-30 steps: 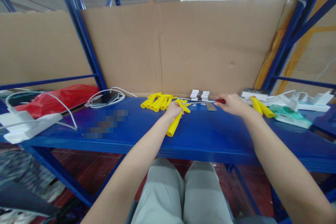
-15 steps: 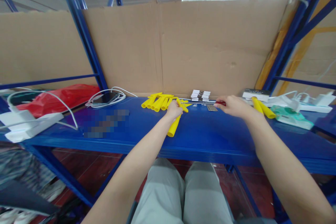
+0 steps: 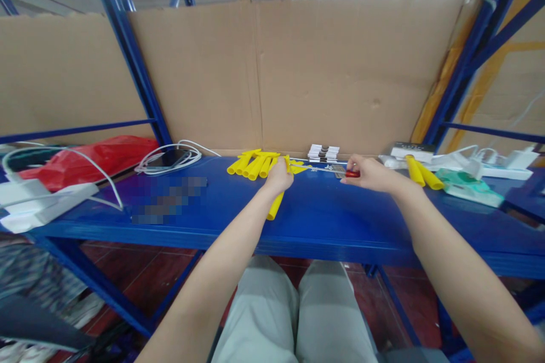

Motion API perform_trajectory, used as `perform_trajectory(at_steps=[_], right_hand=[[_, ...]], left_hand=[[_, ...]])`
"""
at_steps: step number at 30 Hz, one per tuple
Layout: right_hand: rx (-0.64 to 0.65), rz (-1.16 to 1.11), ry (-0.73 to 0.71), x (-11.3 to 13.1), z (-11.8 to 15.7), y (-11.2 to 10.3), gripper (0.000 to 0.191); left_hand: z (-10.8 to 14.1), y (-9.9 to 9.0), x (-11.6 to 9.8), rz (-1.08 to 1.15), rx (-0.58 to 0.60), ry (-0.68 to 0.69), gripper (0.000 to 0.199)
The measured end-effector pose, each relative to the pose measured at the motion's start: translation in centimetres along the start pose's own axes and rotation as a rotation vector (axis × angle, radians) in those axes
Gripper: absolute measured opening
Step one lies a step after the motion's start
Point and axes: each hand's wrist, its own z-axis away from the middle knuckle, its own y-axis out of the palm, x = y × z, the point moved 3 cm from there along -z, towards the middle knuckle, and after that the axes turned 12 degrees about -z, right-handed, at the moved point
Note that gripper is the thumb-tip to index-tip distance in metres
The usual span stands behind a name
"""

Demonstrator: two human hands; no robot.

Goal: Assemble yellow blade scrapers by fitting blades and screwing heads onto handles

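Note:
My left hand (image 3: pixel 279 177) is closed around a yellow plastic tube-like piece (image 3: pixel 276 206), whose open round end points toward me and whose far end is partly hidden by the fingers. My right hand (image 3: pixel 368 171) grips the red handle of a screwdriver (image 3: pixel 352 173). Its long thin metal shaft reaches leftward to the yellow piece at my left fingers; whether the tip touches a screw is too small to tell. Just left of that hand, several similar yellow pieces (image 3: pixel 254 168) lie in a row. Small bits (image 3: pixel 315 168), too tiny to name, are scattered behind the shaft.
White stacked pieces (image 3: pixel 322 153) stand against the cardboard panel (image 3: pixel 323 79). Two yellow tubes (image 3: pixel 422 174), a green-and-white packet (image 3: pixel 468 188) and a box (image 3: pixel 412 151) sit at right. A red bag (image 3: pixel 93 160), white cable (image 3: pixel 170 161) and power strip (image 3: pixel 49 209) occupy the left.
My right hand has come slightly lower, so the screwdriver shaft now slopes down toward its handle instead of lying nearly level. The yellow piece stays in my left hand.

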Motion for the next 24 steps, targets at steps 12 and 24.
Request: perform_trajectory(at_steps=[12, 24], right_hand=[[0.07, -0.031, -0.028, 0.1, 0.0, 0.3, 0.025], [0.065, -0.034, -0.023, -0.6, 0.3, 1.4, 0.018]], left_hand=[[0.3, -0.6, -0.1, -0.157, 0.032, 0.049, 0.028], [0.5, -0.8, -0.2, -0.189, 0.079, 0.028, 0.04]])
